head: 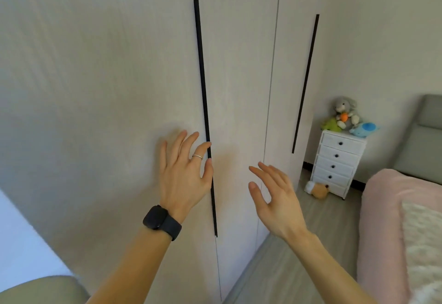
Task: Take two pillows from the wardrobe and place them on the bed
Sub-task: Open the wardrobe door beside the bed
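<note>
Pale woodgrain wardrobe doors [119,88] are shut, so the pillows are hidden. Left hand [185,174], fingers spread, sits at the long black strip handle [203,88]; right hand [275,198] hovers empty. I'd hook fingertips behind the strip and pull evenly.

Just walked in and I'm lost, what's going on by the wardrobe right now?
A person stands facing the closed wardrobe. The left hand is spread at the long black handle, fingers at its edge, not yet gripping. The right hand hovers open nearby, holding nothing. No pillows are out yet; the pink-covered bed waits to the right.
</note>
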The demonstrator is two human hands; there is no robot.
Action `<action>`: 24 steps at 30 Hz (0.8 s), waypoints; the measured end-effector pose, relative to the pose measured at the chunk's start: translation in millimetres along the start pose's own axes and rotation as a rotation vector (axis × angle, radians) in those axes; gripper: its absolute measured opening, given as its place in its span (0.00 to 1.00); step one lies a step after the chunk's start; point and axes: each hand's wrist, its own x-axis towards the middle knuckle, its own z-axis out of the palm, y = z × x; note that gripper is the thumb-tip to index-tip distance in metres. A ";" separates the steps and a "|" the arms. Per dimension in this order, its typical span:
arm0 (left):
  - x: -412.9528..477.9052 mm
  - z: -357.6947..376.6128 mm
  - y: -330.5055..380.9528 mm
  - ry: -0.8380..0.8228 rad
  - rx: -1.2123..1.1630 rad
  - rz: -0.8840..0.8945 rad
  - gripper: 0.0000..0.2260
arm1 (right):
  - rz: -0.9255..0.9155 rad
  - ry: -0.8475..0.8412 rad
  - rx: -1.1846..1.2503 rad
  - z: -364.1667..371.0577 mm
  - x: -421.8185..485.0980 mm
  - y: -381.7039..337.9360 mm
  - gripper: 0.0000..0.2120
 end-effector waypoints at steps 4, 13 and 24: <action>45.1 18.4 1.9 0.120 0.107 -0.026 0.20 | -0.144 0.050 -0.015 16.5 74.1 13.8 0.19; 99.6 73.2 8.0 0.179 0.383 -0.360 0.33 | -0.513 0.030 0.058 55.6 213.9 45.2 0.26; 108.5 116.5 3.6 0.256 0.607 -0.365 0.22 | -0.754 0.286 0.058 140.7 292.4 55.1 0.30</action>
